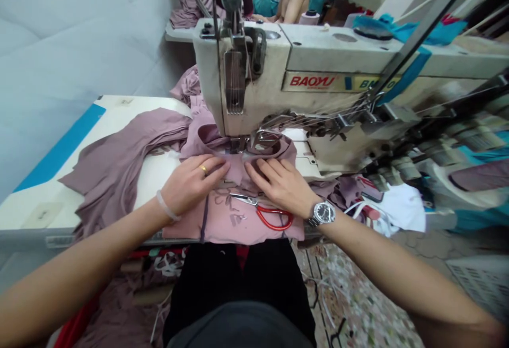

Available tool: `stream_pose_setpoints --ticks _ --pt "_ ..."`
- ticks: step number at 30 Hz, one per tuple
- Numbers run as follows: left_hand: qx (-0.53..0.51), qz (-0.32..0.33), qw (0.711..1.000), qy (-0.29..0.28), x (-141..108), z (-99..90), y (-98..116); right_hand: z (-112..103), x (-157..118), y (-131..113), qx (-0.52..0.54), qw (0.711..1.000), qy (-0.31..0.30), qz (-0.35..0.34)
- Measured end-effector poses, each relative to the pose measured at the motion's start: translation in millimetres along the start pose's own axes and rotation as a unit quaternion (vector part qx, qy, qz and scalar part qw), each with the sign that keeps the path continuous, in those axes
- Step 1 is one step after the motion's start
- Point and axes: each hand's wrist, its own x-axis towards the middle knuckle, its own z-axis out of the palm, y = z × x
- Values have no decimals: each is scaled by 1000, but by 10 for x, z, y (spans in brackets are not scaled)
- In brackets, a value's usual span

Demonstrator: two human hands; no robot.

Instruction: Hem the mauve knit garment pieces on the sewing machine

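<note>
Left hand (193, 183); right hand (280, 186); mauve jersey (234, 172) beneath

A mauve knit garment (236, 172) lies creased and bunched on the tabletop (42, 215), with a long loose length (123, 149) trailing off to the left. Its curved, folded edge (270, 144) runs under the sewing machine's presser foot (238, 144). The left hand (193, 183) and right hand (280, 186) rest flat on the cloth, fingers spread, just either side of the foot's front.
</note>
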Motion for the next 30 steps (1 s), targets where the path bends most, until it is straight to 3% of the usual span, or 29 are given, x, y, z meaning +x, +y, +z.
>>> stream_pose_setpoints --ticks 6,13,19,30 --pt "39 -28 999 -11 -66 -99 158 61 -4 -12 -8 999 34 11" --pt "56 -63 996 -6 25 -77 279 80 66 -144 94 991 93 17" --pt "71 -89 993 -21 73 -53 357 30 174 -308 197 962 87 165" --pt "46 -100 993 -34 102 -43 382 6 185 -430 126 979 39 153"
